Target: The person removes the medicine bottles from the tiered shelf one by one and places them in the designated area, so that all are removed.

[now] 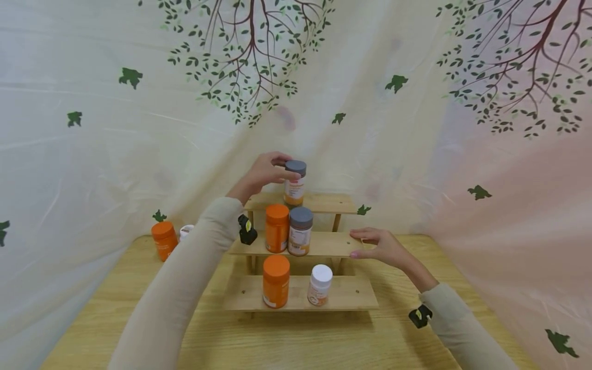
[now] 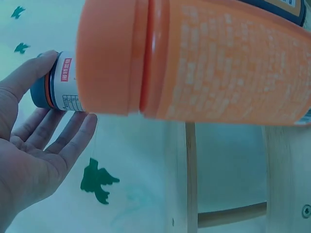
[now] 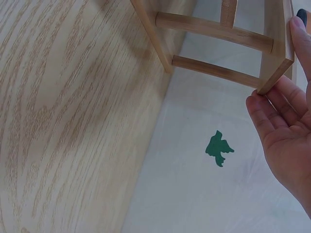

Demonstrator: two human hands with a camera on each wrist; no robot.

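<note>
At the top tier of a three-step wooden display shelf (image 1: pixel 335 293), my left hand (image 1: pixel 264 172) grips a grey-capped supplement bottle (image 1: pixel 294 189) by its cap, thumb on one side and fingers on the other. The left wrist view also has this white-labelled bottle (image 2: pixel 65 80), partly hidden by an orange bottle (image 2: pixel 218 63) close to the camera. My right hand (image 1: pixel 381 249) holds the right end of the middle tier. In the right wrist view, its thumb and fingers (image 3: pixel 265 116) lie on opposite edges of that board (image 3: pixel 278 73).
The middle tier carries an orange bottle (image 1: pixel 276 228) beside another grey-capped bottle (image 1: pixel 299 236). Below, an orange bottle (image 1: pixel 276 282) and a small white-capped bottle (image 1: pixel 320 285) stand apart. An orange jar (image 1: pixel 164 239) and a white-lidded container (image 1: pixel 186 231) sit at the table's left.
</note>
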